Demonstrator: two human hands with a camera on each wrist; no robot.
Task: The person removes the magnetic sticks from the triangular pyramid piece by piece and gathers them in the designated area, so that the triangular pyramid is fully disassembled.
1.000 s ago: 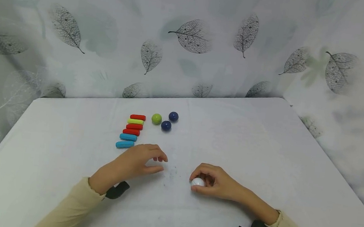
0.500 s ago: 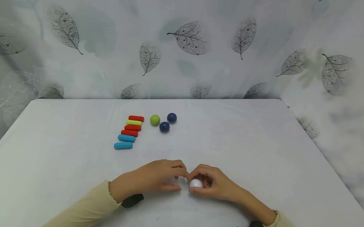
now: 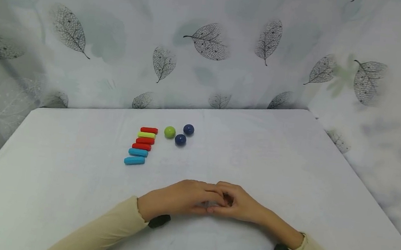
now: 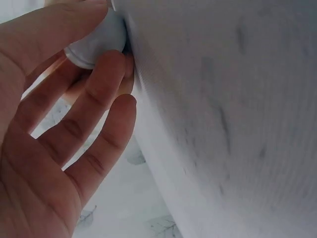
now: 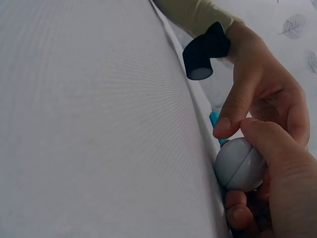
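A glossy white ball with a seam round it sits at the tabletop between my two hands. My right hand grips it between thumb and fingers. From the other side my left hand has come up, its thumb and fingers curved round the same ball. The left fingers overlap the right ones in the head view and hide most of the ball there. In the left wrist view the two outer fingers are spread away from it.
Several short red, yellow-green and blue sticks lie in a column on the white table, left of centre. Beside them are a green ball and two dark blue balls. A leaf-patterned cloth rises behind.
My left hand has moved right and slightly toward me, from near the blue sticks to the white ball, and its fingers now curve round it. The right hand has stayed on the ball.
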